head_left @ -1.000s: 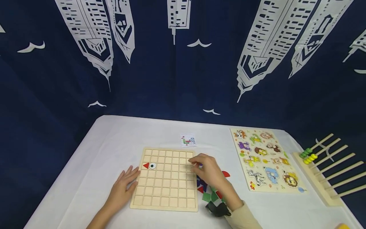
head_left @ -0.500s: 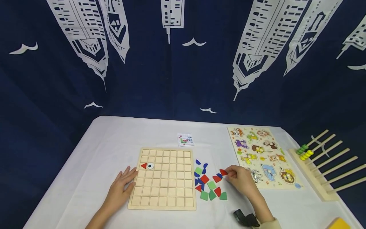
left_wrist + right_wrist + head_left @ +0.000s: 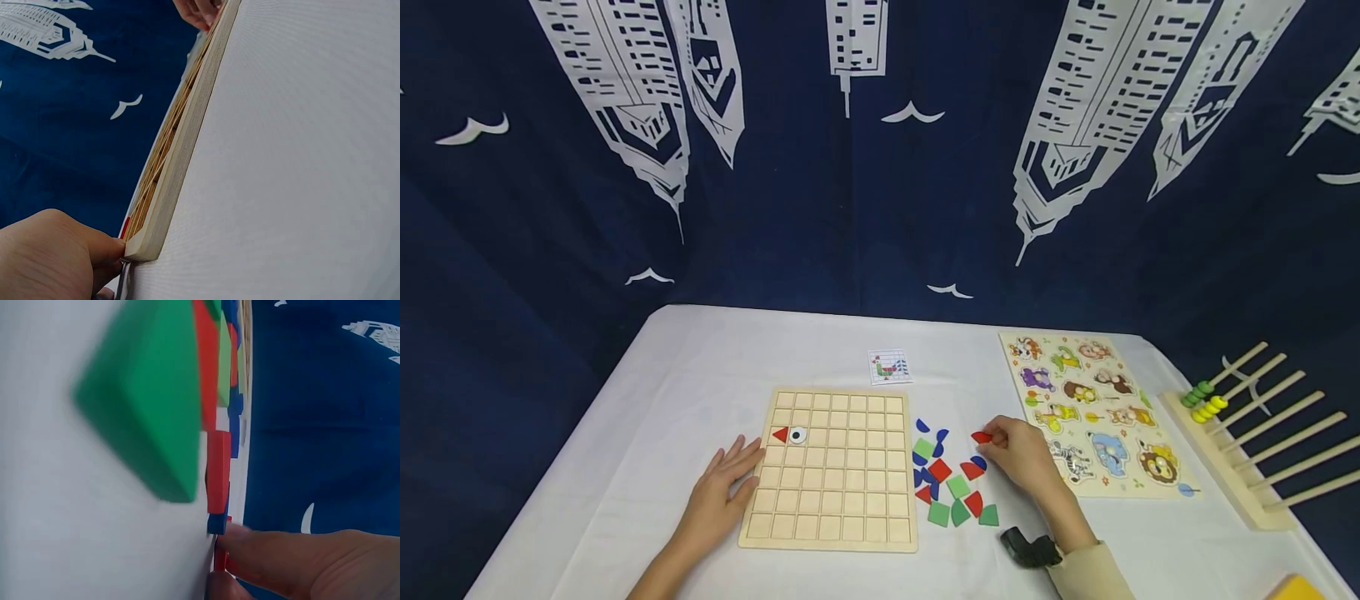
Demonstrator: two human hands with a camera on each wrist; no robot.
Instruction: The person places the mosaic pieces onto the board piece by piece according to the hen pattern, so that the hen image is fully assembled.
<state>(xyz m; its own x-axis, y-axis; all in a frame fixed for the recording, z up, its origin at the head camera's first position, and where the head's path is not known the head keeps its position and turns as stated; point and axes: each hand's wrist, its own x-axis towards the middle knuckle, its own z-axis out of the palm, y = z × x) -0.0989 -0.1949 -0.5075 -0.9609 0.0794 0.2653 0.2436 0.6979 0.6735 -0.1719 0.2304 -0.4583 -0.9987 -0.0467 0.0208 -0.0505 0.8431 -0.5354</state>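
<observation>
In the head view, my right hand (image 3: 1022, 454) pinches a red quarter-circle piece (image 3: 982, 437) between thumb and fingertips, just behind a blue half-circle piece (image 3: 979, 462). The right wrist view catches my thumb (image 3: 269, 556) against this red piece. My left hand (image 3: 718, 500) lies with relaxed fingers at the left edge of the square wooden grid board (image 3: 830, 481); its thumb touches the board's corner in the left wrist view. On the board's left side, a red triangle (image 3: 782, 434) sits beside a white disc with a black dot (image 3: 797, 435).
Loose red, green and blue pieces, among them a red square (image 3: 940, 471), lie right of the board. Behind it is a small pattern card (image 3: 891, 367). Farther right are an animal puzzle board (image 3: 1101, 417) and a wooden peg rack with beads (image 3: 1232, 467). Something yellow (image 3: 1296, 588) shows at the front right.
My right hand has gone from the board's right edge to the loose pieces and taken hold of the red quarter-circle, shifting it slightly away from the blue half-circle. My left hand stays put.
</observation>
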